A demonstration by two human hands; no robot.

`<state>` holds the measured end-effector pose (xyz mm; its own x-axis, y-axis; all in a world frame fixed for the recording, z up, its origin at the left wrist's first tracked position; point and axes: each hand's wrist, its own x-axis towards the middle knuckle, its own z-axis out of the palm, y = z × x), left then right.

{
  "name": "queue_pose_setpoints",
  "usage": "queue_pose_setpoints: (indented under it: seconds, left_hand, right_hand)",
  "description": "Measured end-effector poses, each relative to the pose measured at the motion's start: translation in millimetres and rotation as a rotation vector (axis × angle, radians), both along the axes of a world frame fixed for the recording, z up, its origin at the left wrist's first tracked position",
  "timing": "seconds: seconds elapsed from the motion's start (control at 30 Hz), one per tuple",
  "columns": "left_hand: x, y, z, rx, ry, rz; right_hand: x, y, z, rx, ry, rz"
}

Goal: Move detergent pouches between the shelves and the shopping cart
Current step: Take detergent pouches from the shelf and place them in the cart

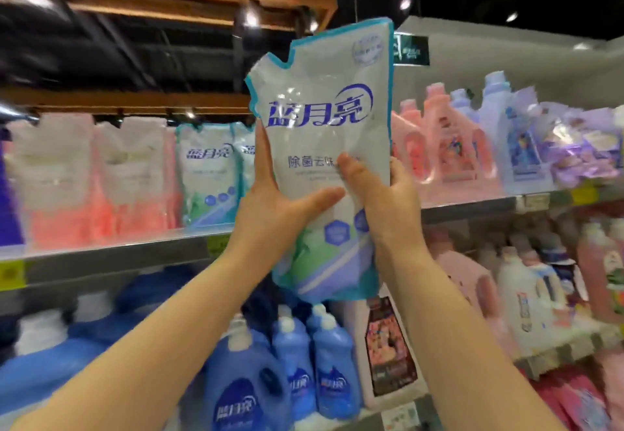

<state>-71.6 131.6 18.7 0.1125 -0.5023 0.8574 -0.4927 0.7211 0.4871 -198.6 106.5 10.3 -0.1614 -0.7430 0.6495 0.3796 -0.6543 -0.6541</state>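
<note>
Mid-transfer, by the look of it: gripped in both hands, a glossy white soft-plastic detergent pouch [324, 109] with teal edging and blue lettering, held upright in the air and clear of every shelf. Left hand [280, 207] clasped on the pouch's left edge, thumb laid across the front, fingers behind. Right hand [385, 201] clamped on the right edge, thumb likewise on the front face. Most of the pouch rising above both hands, the green-and-lilac base hanging below them, between the wrists. To the left of the left hand and farther off, a row of matching white-and-teal pouches [206, 174] standing on a grey metal shelf [135, 251]. Hard to say, with the blur and no cart in view, whether bound for the shelf or away from it. Next, either forward and left to a place beside the row, kept upright, or down and back toward the cart, in both cases with a firm two-handed hold on a floppy, liquid-filled bag.
</note>
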Motion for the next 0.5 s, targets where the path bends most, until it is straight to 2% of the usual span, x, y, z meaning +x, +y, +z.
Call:
queue_pose_setpoints:
  seconds: [0.17,0.33,0.5]
  left_hand:
    - [46.8,-58.2,52.1,-0.078,0.001,0.030]
    - [100.3,-101.9,94.5,0.010,0.038,0.014]
    - [154.4,-124.7,100.5,0.065,0.072,0.155]
  right_hand:
    - [48.3,-66.1,55.6,-0.051,0.060,0.088]
    - [106.7,-132.0,92.6,-0.088,0.121,0.186]
    - [166.8,-169.9,98.6,-0.047,0.185,0.370]
